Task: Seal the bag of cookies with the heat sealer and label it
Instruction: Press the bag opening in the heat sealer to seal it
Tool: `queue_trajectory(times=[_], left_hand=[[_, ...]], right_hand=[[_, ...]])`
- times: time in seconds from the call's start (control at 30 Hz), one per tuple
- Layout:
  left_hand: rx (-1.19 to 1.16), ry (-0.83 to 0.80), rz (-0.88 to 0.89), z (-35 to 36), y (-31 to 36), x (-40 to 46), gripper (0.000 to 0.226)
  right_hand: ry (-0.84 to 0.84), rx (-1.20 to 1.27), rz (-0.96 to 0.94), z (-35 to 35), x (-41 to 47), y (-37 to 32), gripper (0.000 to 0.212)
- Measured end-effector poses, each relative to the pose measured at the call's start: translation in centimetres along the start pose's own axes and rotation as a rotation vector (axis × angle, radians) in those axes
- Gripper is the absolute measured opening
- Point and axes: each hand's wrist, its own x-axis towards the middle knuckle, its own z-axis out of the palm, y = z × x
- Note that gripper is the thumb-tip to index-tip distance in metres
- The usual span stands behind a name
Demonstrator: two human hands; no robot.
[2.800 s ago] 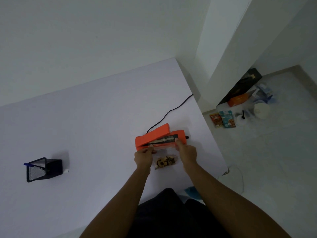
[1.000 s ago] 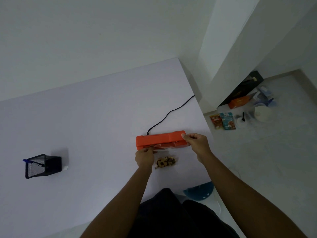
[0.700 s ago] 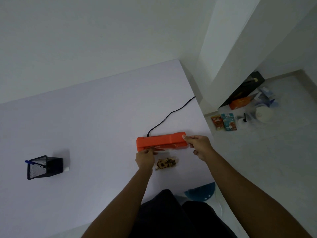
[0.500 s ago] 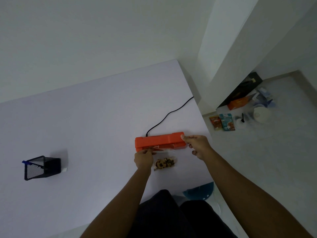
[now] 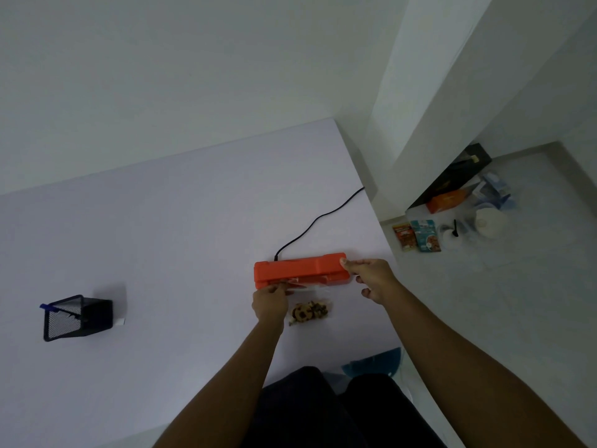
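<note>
An orange heat sealer (image 5: 298, 268) lies across the white table (image 5: 161, 237) with its lid pressed down. A clear bag of cookies (image 5: 308, 312) lies in front of it, its open top edge caught under the lid. My left hand (image 5: 269, 302) pinches the bag's top left corner at the sealer's front edge. My right hand (image 5: 371, 278) grips the right end of the sealer's lid with thumb and fingers and holds it down. A black power cord (image 5: 319, 218) runs from the sealer's back to the table's right edge.
A black mesh pen holder (image 5: 76, 316) with a blue pen stands at the table's left, a small white slip beside it. On the floor to the right lie snack packets (image 5: 416, 236), an orange box, a black box and a white roll. A blue stool (image 5: 374, 363) sits beside my legs.
2.8 s ago the lid was raised and both hands held the bag's top in the jaw. The right hand has since moved to the lid's right end and the lid is down.
</note>
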Motion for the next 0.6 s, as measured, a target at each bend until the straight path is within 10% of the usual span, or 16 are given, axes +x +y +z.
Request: queue_trajectory(times=[0.6], left_hand=[[-0.017,0.001,-0.012,0.08,0.02,-0.01,0.025]], right_hand=[[-0.012,0.027,-0.01,0.07,-0.66,-0.1,0.047]])
